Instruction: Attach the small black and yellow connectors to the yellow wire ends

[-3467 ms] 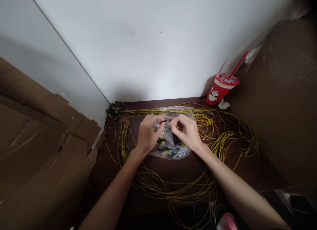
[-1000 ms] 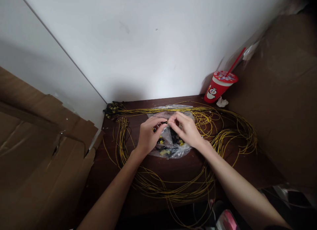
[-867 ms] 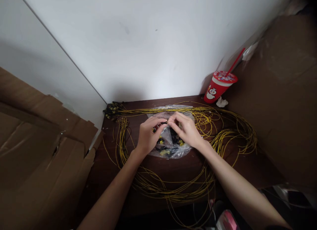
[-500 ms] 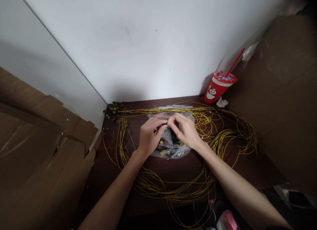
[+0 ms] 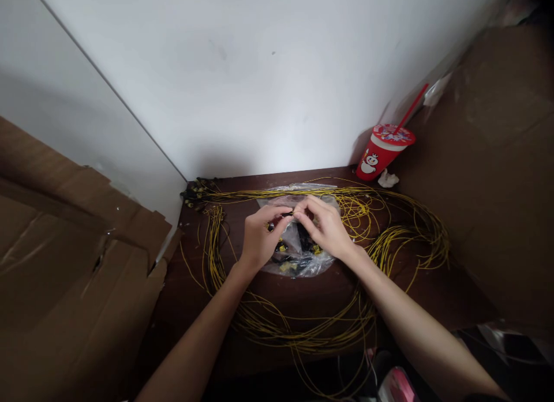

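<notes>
My left hand (image 5: 259, 233) is closed in a pinch on a small black piece (image 5: 287, 214), perhaps a connector; the fingers cover most of it. Against it, the fingertips of my right hand (image 5: 325, 226) are pinched too, and what they hold is too small to make out. Both hands are above a clear plastic bag (image 5: 321, 268) with small black and yellow parts (image 5: 287, 267) in it. Long yellow and black wires (image 5: 298, 339) curve around the bag on the dark brown table (image 5: 309, 295).
Black and yellow wire ends (image 5: 198, 191) bunch at the back left. A red cup (image 5: 377, 155) with a straw stands by the white wall (image 5: 268, 90), crumpled tissue (image 5: 388, 179) beside it. Cardboard flanks the table at left (image 5: 69, 263) and right (image 5: 489, 177).
My fingertips have shifted very slightly where they meet, and the black piece shows a little differently between them. Wires, bag and cup are unmoved.
</notes>
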The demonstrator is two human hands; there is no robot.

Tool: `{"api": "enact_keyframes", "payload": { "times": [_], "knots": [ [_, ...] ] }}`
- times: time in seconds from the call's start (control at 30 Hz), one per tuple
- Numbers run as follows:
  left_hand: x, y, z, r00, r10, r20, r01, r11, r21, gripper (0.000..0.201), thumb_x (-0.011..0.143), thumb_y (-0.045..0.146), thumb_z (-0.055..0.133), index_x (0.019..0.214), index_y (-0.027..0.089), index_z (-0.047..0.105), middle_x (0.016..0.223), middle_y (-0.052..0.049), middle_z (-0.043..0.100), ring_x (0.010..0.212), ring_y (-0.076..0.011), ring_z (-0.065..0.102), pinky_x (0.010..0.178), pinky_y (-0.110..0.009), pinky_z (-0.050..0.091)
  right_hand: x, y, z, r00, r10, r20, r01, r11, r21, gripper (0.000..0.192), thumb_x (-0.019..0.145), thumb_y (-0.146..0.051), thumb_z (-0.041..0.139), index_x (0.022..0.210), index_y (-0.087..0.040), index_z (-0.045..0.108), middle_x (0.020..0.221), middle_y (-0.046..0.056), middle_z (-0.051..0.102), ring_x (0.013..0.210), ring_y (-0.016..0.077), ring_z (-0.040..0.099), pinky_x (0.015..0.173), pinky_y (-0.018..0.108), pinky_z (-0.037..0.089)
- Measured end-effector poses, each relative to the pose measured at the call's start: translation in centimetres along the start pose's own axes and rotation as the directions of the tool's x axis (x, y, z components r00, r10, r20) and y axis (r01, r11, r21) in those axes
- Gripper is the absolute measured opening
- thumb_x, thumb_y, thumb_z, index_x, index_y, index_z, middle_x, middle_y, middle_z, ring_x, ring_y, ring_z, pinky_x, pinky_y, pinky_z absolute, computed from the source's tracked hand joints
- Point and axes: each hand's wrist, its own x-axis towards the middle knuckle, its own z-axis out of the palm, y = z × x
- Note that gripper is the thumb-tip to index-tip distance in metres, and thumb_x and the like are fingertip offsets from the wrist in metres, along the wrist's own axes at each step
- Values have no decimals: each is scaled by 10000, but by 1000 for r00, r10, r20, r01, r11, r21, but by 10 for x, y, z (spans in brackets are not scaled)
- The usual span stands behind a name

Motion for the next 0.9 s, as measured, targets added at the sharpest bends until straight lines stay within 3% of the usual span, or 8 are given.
{"api": "enact_keyframes", "payload": {
  "times": [0.13,0.33,0.47,0.9],
  "knots": [
    [-1,0,1,999,-35,6,35,998,-51,106,787,186,664,888,183,695,867,-43,726,739,-148,671,674,-266,526,0,0,0,1000,3,-8,-3,1000,-1,124,926,-229,446,834,-194,520,792,23,525,740,148,505,687,281,403],
    [-2,2,1,999,42,-21,-42,999,14,97,792,182,657,878,190,701,822,-28,716,680,-133,634,637,-258,504,-1,-1,3,1000,-1,-22,1,1000,-14,134,926,-228,437,829,-188,520,790,27,527,733,150,502,675,278,397],
    [-2,1,2,998,59,-14,-59,998,17,103,801,184,645,882,184,707,865,-49,724,752,-157,659,682,-270,509,-2,0,6,999,6,-34,-7,1000,-14,137,921,-223,440,817,-181,517,788,31,527,714,147,494,662,275,396],
    [-3,-4,3,998,-62,-14,62,998,-13,112,783,204,667,883,179,709,857,-46,732,737,-154,672,666,-258,517,-1,2,3,998,8,-62,-5,999,49,108,895,-188,521,864,-179,624,833,40,591,775,148,558,714,282,445]
  ]
}}
